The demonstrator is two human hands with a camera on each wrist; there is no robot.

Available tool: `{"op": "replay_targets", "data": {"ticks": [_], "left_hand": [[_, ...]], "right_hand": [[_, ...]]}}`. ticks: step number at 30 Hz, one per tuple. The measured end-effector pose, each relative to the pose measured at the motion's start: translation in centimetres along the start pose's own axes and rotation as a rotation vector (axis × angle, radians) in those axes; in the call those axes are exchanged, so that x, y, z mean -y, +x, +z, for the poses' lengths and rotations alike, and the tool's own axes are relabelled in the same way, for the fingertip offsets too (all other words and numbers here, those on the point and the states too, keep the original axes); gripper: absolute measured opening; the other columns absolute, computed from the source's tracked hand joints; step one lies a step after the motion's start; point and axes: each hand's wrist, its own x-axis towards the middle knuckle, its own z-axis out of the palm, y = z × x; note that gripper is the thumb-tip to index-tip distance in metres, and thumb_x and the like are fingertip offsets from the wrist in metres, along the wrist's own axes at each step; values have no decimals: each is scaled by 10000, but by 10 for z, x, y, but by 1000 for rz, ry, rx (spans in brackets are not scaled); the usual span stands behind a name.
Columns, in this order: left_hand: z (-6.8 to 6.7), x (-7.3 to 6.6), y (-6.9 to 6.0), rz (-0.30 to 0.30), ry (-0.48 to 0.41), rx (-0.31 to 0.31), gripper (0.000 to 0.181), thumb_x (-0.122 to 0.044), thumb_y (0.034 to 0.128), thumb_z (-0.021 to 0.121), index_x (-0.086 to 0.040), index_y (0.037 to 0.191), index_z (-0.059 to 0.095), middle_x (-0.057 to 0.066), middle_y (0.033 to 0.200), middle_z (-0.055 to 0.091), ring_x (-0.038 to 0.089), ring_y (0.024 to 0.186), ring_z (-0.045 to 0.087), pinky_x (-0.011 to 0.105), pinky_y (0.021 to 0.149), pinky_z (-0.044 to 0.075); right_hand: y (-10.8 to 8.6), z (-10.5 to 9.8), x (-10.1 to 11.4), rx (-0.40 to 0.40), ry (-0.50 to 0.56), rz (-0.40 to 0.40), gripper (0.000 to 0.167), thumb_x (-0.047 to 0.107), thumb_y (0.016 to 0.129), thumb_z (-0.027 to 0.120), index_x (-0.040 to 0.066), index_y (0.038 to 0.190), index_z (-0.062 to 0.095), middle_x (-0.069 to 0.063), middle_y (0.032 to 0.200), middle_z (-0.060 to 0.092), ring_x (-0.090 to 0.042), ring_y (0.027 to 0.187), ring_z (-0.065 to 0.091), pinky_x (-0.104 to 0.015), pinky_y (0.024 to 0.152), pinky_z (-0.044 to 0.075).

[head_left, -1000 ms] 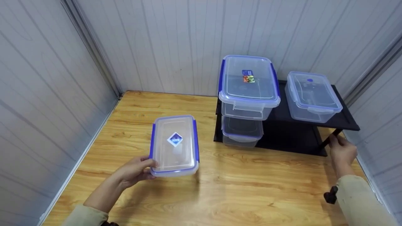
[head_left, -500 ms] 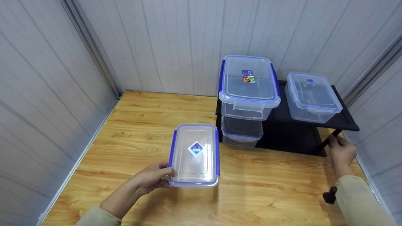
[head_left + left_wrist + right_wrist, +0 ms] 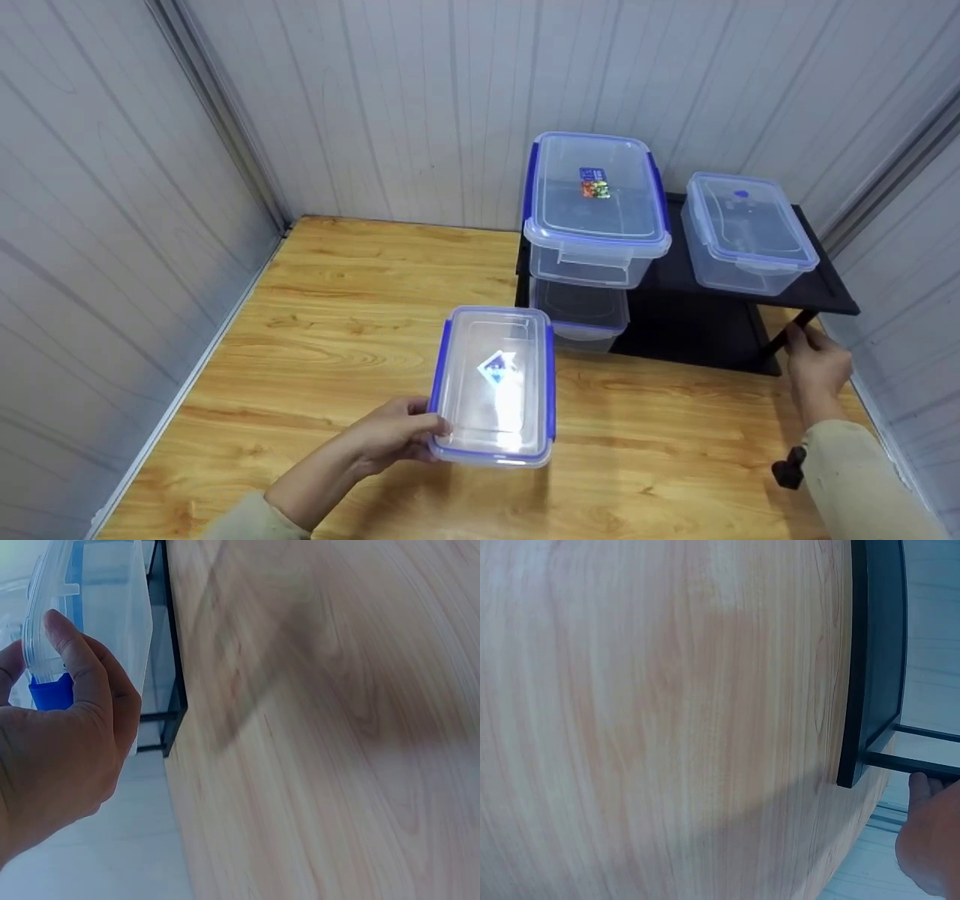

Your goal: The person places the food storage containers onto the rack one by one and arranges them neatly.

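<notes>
My left hand (image 3: 390, 435) grips a clear plastic food container (image 3: 491, 405) at its near left corner, thumb on the lid. This container has blue side clips and a diamond-shaped label, and it is held above the table. In the left wrist view, the fingers (image 3: 94, 679) curl against the container's wall (image 3: 116, 622) beside a blue clip. At the far right, my right hand (image 3: 819, 367) holds the front post (image 3: 780, 341) of a black two-tier rack (image 3: 682, 322). The right wrist view shows the fingertips (image 3: 917, 784) at that post, with the hand partly cut off.
A large lidded container (image 3: 592, 217) stands on the rack's top shelf at left, and a smaller one (image 3: 750, 232) at right. Below, another container (image 3: 581, 304) sits at the lower shelf's left end. Panelled walls (image 3: 375, 112) enclose the wooden table (image 3: 337, 300).
My left hand has carried the container rightward and somewhat nearer to me, so it now overlaps the lower shelf's container in the head view. The right hand stays at the post.
</notes>
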Motion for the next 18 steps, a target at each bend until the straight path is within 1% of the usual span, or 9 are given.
{"op": "replay_targets", "data": {"ticks": [2,5,7,8,9,12,14,18], "left_hand": [[6,0,2,-2,8,5,493,-119,855,690,110,1284,611,112,951,751,157,783,727,246,664,639],[13,0,3,-19,22,17,500,-119,848,700,101,1289,616,117,958,746,143,755,709,226,646,627],[18,0,5,-32,34,26,484,-118,843,707,90,1273,630,108,947,738,131,739,695,212,635,616],[20,0,5,-39,38,27,467,-120,840,713,81,1255,639,100,934,734,124,727,686,208,631,613],[23,0,6,-43,42,30,449,-122,839,717,73,1237,648,96,927,733,119,718,681,204,626,610],[31,1,9,-40,51,26,359,-118,824,724,42,1141,674,68,878,712,110,694,656,201,608,598],[37,2,10,-38,45,22,353,-116,820,727,35,1134,673,67,876,709,111,691,652,209,612,603],[50,4,14,-31,20,13,360,-99,811,728,30,1141,661,67,877,701,111,676,650,221,613,615]], "right_hand": [[0,-1,0,2,-3,-2,592,393,1024,712,169,1540,528,-89,1557,519,71,942,669,-249,1190,421],[-2,-1,0,17,-3,-9,599,402,1031,698,154,1547,520,-91,1561,512,16,1145,689,-270,1220,391],[-2,-1,0,25,-1,-12,606,406,1033,693,144,1550,515,-80,1552,521,-28,1224,668,-311,1251,360],[-2,-1,0,26,6,-14,604,403,1034,693,138,1548,518,-72,1537,533,-34,1230,666,-330,1261,350],[-2,-1,-1,25,11,-17,600,398,1034,695,131,1543,525,-61,1511,555,-31,1212,675,-338,1265,345],[-1,-1,-1,13,3,-27,592,393,1029,706,125,1531,542,-35,1446,607,71,988,704,-346,1258,363],[-1,0,-1,8,6,-30,582,385,1027,711,124,1523,554,-35,1427,618,84,905,690,-341,1249,376],[0,0,-1,2,8,-27,570,378,1026,714,134,1518,561,-33,1421,623,81,911,692,-320,1230,395]]}}
